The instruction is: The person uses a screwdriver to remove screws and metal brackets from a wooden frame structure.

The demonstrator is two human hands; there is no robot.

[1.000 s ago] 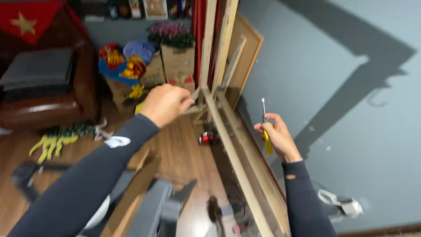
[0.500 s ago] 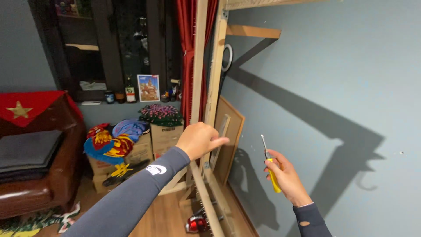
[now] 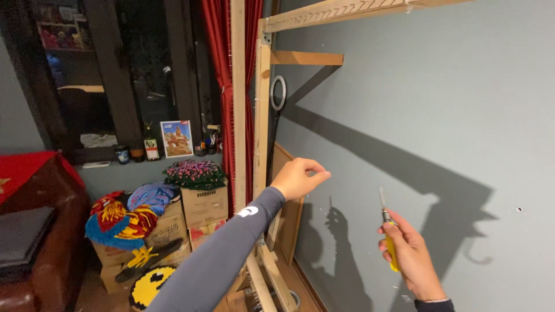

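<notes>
Head view here is pretty clear on the hands. The right hand (image 3: pixel 411 260) is low near the bottom right, grip wrapped tight around a yellow-handled screwdriver with a thin metal shaft (image 3: pixel 387 231). The shaft points straight up and the tool sits in the air just in front of the grey-blue painted wall (image 3: pixel 439 115), not touching it as far as I can tell.

The left hand (image 3: pixel 300 178) is stretched out on a dark grey long sleeve (image 3: pixel 219 260), higher up and left of the screwdriver, well apart from it. Its grip is pinched narrow, thumb and fingertip pressed together, but whether there's something tiny in the pinch I honestly can't tell, it's too small. The hand hovers just right of the tall pale wooden frame of upright posts (image 3: pixel 261 115), which leans or stands against the wall, with a toothed wooden top bar (image 3: pixel 335 10) running right from its upper end. A small white ring (image 3: pixel 278 92) hangs just beside the post.

Behind the frame there's a red curtain (image 3: pixel 219 69). Down on the floor at the left are stacked brown cardboard boxes (image 3: pixel 202 208), with a purple-and-green tufted rug piece (image 3: pixel 195 173) on top and a colourful red-yellow-blue tufted rug pile (image 3: pixel 118 219) beside them. A brown leather sofa (image 3: pixel 40 254) sits at the far left edge.
</notes>
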